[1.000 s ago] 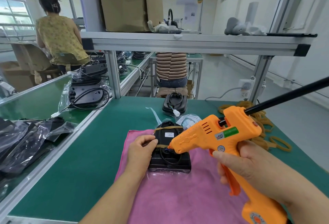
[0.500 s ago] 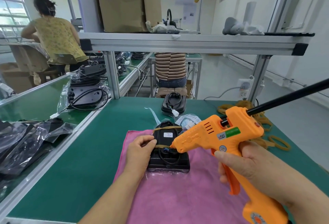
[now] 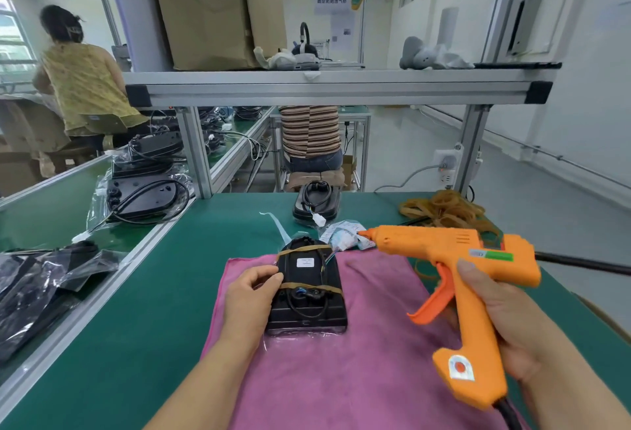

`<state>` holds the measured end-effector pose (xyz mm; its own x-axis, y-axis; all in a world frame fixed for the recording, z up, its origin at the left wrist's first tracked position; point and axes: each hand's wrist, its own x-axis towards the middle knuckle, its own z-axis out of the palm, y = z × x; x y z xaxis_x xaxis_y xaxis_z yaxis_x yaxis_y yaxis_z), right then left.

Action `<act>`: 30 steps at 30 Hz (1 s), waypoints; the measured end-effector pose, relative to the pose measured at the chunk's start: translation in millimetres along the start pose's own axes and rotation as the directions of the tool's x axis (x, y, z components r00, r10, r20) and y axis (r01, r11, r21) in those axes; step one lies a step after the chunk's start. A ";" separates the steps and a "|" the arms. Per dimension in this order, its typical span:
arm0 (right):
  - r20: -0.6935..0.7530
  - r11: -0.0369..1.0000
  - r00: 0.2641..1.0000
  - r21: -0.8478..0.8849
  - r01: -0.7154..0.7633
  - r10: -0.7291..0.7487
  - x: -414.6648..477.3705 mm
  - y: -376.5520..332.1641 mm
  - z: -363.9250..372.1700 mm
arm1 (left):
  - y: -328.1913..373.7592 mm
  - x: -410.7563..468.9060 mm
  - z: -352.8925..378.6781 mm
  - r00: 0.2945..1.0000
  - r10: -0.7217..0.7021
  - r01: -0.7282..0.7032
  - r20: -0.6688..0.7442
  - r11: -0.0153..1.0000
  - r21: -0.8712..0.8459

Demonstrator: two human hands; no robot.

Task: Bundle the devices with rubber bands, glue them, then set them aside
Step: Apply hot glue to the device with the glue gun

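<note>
left hand [image 3: 254, 289] grips the left edge of the black device [image 3: 307, 306], fingers curled, fingertips at the near rubber band [image 3: 322, 288]. the device lies flat on the pink cloth [image 3: 341, 378], mid desk [image 3: 153, 310], long axis running near to far. 2 bands wrap it: the near 1 over the coiled cable, the far band [image 3: 304, 249] across the top end just past the white label.

right hand [image 3: 505, 323] is wrapped round the handle of the orange glue gun [image 3: 454, 259], held up on the right, 1 finger lying up along the body behind the trigger. nozzle points left, sits to the far right of the device, off it, over a crumpled plastic packet [image 3: 341, 236]. a black rod [image 3: 580, 262] sticks out of the gun's rear.

far edge of the desk: a second device [image 3: 317, 202] with coiled cable, and a loose pile of rubber bands [image 3: 444, 207] to the right. left desk carries bagged devices [image 3: 143, 195] and black bags [image 3: 41, 279].
</note>
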<state>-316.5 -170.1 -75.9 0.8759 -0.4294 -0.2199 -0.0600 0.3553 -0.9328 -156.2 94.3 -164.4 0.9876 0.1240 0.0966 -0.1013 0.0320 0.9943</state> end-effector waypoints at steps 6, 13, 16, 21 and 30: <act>-0.221 0.991 0.971 0.113 -0.070 0.094 25.4 21.3 -6.8 | 0.8 -0.6 -0.2 1.000 -0.009 0.009 -0.004 1.000 0.010; -0.215 0.973 0.952 0.119 -0.196 0.218 46.7 31.3 -13.6 | 3.0 -3.0 -0.3 1.000 -0.006 0.006 -0.004 1.000 0.023; -0.218 0.979 0.957 -0.017 -0.202 0.193 45.0 30.0 -19.5 | 3.5 -3.4 -0.5 1.000 -0.010 0.010 -0.006 1.000 0.028; -0.208 0.630 0.978 -0.758 -0.168 0.010 42.4 24.5 -33.3 | 2.3 -2.2 -1.3 1.000 -0.015 0.015 -0.002 0.999 0.048; 0.005 -0.014 0.969 -1.000 0.001 -0.245 24.7 -10.2 -3.8 | 3.5 -2.7 -1.4 0.999 -0.032 0.032 0.001 0.998 0.047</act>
<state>-296.1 -187.4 -72.8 0.8661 -0.4996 0.0171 -0.4766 -0.8357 -0.2730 -159.4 95.4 -161.2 0.9904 0.1221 0.0648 -0.0640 -0.0106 0.9979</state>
